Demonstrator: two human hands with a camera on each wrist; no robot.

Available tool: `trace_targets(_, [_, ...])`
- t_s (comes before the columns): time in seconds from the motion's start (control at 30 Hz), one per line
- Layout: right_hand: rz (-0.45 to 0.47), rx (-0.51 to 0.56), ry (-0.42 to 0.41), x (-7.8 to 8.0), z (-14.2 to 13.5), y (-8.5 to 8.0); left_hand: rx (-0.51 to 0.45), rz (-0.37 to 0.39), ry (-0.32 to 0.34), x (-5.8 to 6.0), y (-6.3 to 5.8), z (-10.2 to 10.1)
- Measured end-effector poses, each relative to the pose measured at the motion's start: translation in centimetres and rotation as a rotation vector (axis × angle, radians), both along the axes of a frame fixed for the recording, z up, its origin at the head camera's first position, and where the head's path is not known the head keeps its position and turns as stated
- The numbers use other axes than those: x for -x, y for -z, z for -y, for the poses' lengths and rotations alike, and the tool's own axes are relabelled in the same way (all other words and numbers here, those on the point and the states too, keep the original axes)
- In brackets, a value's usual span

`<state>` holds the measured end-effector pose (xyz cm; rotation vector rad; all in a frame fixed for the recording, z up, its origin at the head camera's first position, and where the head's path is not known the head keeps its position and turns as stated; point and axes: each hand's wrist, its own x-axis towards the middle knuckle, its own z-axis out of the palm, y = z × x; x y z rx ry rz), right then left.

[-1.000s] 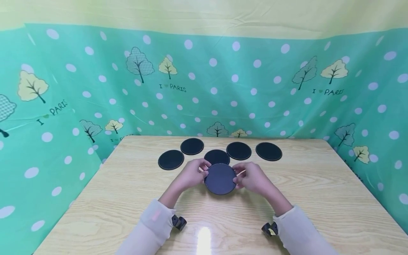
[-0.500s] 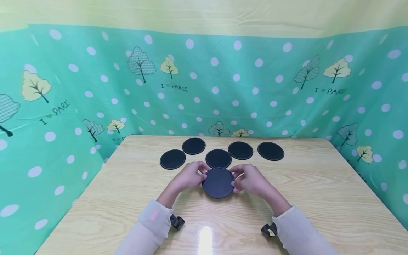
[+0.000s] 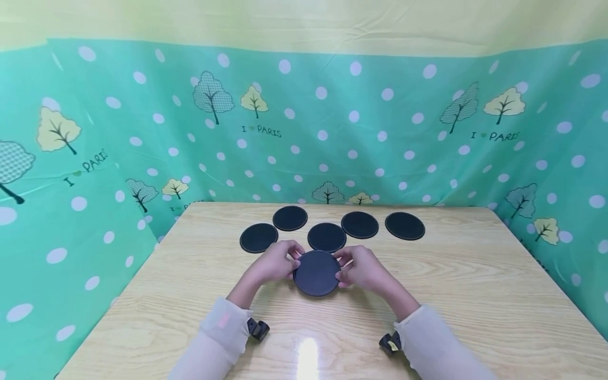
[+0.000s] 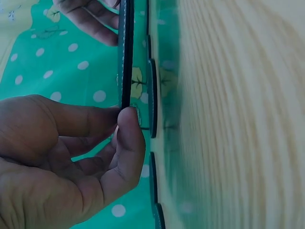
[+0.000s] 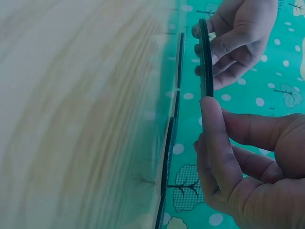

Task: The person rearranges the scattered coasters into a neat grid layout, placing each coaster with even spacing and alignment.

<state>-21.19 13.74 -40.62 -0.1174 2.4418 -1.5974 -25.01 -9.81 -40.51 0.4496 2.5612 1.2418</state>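
Both hands hold a round black leather coaster (image 3: 316,273) above the wooden table, near its middle. My left hand (image 3: 277,262) pinches its left edge between thumb and fingers, while my right hand (image 3: 361,268) pinches the opposite edge. Seen edge-on in the left wrist view, the coaster (image 4: 126,52) has pale stitching along its side and a layered, thick rim. In the right wrist view it stands clear of the tabletop, with the right thumb and fingers (image 5: 214,143) at its near edge. Just beyond it, another black coaster (image 3: 326,237) lies flat.
More black coasters lie flat toward the back of the table (image 3: 190,274): two on the left, one (image 3: 258,238) ahead of another (image 3: 290,218), and two on the right (image 3: 359,225). A green dotted curtain (image 3: 304,132) hangs behind and at both sides.
Both hands have shifted left and slightly toward the body with the coaster between them. It overlapped the middle coaster behind it earlier; now that one shows almost whole.
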Motion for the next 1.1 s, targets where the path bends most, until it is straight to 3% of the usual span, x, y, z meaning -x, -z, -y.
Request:
trace_targets(0.7, [0.010,0.017,-0.036,0.6,3.0,0.1,0.064,0.049,-0.027,0.6,-0.6,2.6])
trace_targets(1.1, [0.018,0.045,-0.051,0.5,3.6,0.2,0.097,0.065,-0.026,0.7,-0.5,3.0])
